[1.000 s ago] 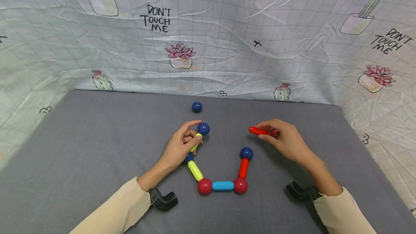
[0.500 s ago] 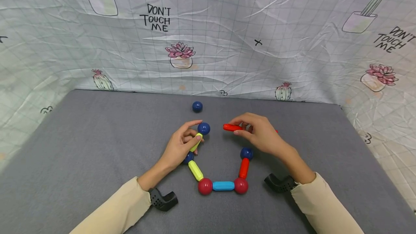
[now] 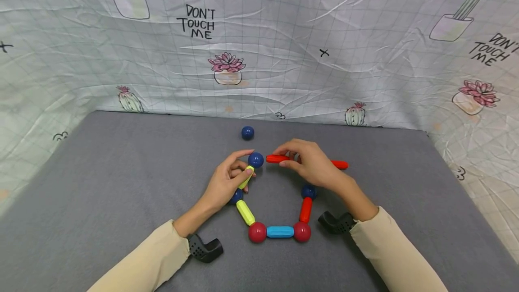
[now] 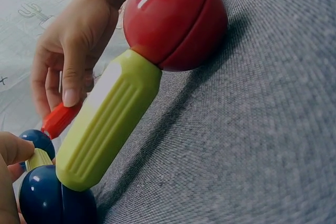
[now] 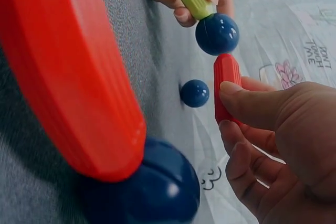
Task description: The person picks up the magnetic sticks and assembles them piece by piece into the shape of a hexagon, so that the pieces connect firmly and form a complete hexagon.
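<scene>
My left hand [image 3: 225, 181] pinches a yellow magnetic rod [image 3: 246, 178], its index finger on the blue ball [image 3: 256, 160] at the rod's upper end. A second blue ball [image 4: 44, 195] joins that rod to another yellow rod [image 3: 245, 212]. From there the chain runs through a red ball [image 3: 257, 232], a light-blue rod [image 3: 280, 232], another red ball [image 3: 302, 231] and a red rod [image 3: 306, 210] to a blue ball [image 3: 309, 191]. Between thumb and fingers, my right hand [image 3: 306, 161] holds a loose red rod [image 5: 227, 77], its tip at or almost touching the left hand's upper ball.
One more red rod [image 3: 339, 165] lies on the grey table [image 3: 142, 170], partly hidden behind the right hand. A loose blue ball [image 3: 248, 133] sits near the back. A patterned cloth [image 3: 284, 66] hangs behind the table.
My right hand has moved left with its red rod, up to the ball at my left hand. This uncovers the other red rod on the table. My left hand stays in place.
</scene>
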Available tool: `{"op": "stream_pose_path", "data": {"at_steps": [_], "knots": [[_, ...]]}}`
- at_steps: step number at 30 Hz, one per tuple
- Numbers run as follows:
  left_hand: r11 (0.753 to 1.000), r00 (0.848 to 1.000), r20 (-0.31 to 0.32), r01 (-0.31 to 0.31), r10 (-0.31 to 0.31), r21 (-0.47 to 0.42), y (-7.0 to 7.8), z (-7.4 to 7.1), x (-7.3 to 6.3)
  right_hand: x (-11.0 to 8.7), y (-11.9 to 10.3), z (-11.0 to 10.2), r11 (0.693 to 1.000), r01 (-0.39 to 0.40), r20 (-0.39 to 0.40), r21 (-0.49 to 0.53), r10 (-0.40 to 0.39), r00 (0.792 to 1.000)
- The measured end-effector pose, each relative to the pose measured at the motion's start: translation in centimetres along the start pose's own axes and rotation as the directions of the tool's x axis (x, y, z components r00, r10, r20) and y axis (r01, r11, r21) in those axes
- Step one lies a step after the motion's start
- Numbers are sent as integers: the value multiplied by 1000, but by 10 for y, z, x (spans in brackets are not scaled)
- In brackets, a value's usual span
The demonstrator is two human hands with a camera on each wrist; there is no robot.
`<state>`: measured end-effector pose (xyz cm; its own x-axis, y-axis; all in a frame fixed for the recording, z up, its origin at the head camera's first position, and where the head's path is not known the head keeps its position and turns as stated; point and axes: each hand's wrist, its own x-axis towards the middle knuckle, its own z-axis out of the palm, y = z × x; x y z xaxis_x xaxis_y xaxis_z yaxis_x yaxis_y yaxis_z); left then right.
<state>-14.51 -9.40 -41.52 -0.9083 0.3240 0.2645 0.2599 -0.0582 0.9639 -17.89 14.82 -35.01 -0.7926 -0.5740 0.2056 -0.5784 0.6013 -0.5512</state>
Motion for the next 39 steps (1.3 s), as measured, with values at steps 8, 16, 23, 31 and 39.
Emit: {"op": "stream_pose_path", "data": {"at_steps": [8, 16, 23, 31, 39], "knots": [[1000, 1000, 7, 0, 0, -2, -1, -1, 0, 6, -5, 3, 999, 39, 13, -20, -39, 999], [1000, 1000, 3, 19, -19, -8, 2, -2, 1, 17, -5, 5, 995, 97, 24, -12, -97, 995], [997, 997, -36, 68, -70, -44, 2, -1, 2, 26, -7, 8, 993, 119, 64, 26, -120, 991], [994, 991, -70, 110, -111, -15, 28, 3, -2, 33, -10, 10, 990, 140, 102, 22, -141, 985], [995, 992, -82, 102, -100, 23, 34, 5, -4, 39, -13, 6, 986, 168, 132, 21, -169, 977]]}}
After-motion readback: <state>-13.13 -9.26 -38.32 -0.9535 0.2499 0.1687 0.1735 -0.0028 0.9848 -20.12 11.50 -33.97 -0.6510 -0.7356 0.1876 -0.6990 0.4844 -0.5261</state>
